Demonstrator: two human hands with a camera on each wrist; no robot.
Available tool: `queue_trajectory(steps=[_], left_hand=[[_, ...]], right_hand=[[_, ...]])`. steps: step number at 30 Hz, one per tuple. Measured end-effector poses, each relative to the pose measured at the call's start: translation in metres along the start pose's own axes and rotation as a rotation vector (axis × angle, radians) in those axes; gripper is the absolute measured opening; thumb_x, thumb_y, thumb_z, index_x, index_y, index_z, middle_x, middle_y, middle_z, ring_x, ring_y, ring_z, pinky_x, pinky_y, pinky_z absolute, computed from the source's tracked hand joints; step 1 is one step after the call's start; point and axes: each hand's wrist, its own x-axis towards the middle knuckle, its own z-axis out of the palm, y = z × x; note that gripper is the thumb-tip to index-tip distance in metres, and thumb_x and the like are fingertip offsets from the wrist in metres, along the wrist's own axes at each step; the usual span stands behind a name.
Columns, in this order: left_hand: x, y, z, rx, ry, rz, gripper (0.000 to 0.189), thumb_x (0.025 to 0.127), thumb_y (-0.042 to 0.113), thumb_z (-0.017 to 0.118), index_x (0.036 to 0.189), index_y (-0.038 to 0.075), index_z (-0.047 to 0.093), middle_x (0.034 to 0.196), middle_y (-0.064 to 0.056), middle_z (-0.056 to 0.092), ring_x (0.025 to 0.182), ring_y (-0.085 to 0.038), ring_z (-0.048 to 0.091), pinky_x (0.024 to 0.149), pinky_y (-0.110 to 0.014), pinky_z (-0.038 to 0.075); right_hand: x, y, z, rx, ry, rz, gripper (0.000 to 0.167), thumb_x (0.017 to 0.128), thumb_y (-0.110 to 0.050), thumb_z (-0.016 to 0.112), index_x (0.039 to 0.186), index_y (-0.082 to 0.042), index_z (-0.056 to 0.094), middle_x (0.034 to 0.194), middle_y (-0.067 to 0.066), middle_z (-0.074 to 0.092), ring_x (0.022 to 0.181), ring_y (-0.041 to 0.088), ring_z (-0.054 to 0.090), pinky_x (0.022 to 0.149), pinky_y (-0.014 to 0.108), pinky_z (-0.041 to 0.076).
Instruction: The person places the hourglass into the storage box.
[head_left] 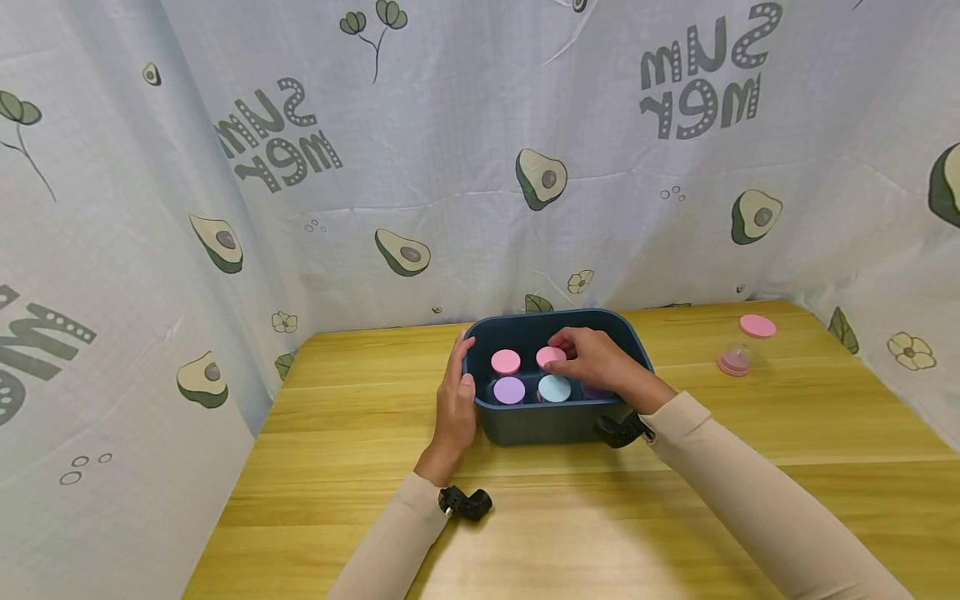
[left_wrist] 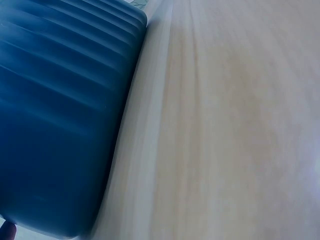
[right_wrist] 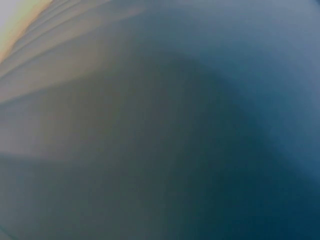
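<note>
A dark blue bin (head_left: pixel 555 423) stands on the table, and its ribbed wall (left_wrist: pixel 55 125) fills much of the left wrist view. My left hand (head_left: pixel 456 408) rests against the bin's left end, fingers extended and thumb at the rim. Inside the bin, my right hand (head_left: pixel 592 360) pinches the round cap of a pink sand timer (head_left: pixel 550 357) between thumb and fingers. Beside it show another pink cap (head_left: pixel 506 362), a purple cap (head_left: pixel 509 390) and a light blue cap (head_left: pixel 554 388). A second purple cap (head_left: pixel 594 391) is partly hidden under my right hand.
One pink sand timer (head_left: pixel 738 354) stands on the table to the right of the bin. Behind the wooden table (head_left: pixel 360 467) hangs a white curtain (head_left: pixel 465 167) printed with avocados. The right wrist view holds only the bin's blurred wall (right_wrist: pixel 150 125), very close.
</note>
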Motion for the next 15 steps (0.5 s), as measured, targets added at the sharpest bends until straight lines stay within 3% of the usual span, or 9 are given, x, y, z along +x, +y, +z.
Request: queue_trajectory(steps=[3,9,15], left_hand=[[-0.0002,-0.0009,-0.0001,-0.004,0.003,0.004,0.056,0.094,0.026,0.027,0.148,0.013,0.032,0.158,-0.013,0.024,0.144,-0.025,0.026,0.111,-0.056,0.025],[-0.0003,0.0002,-0.001,-0.014,0.003,0.01,0.057,0.096,0.033,0.025,0.148,0.013,0.032,0.159,-0.004,0.023,0.144,-0.025,0.026,0.111,-0.057,0.024],[0.0002,0.0011,-0.0013,-0.003,0.0,0.0,0.057,0.094,0.028,0.026,0.149,0.014,0.032,0.159,0.001,0.021,0.144,-0.022,0.024,0.112,-0.055,0.024]], right_hand=[[0.0002,-0.0005,0.0003,0.001,-0.002,0.007,0.044,0.087,-0.024,0.071,0.12,0.002,0.059,0.114,0.018,0.063,0.101,0.03,0.059,0.094,0.047,0.049],[0.0004,-0.0001,-0.0003,0.01,-0.001,0.025,0.05,0.087,-0.027,0.07,0.125,0.002,0.057,0.12,0.019,0.061,0.106,0.032,0.058,0.095,0.048,0.048],[-0.0007,-0.0008,-0.0026,0.042,0.003,0.035,0.054,0.087,-0.03,0.069,0.128,0.002,0.054,0.123,0.02,0.06,0.11,0.034,0.057,0.096,0.049,0.047]])
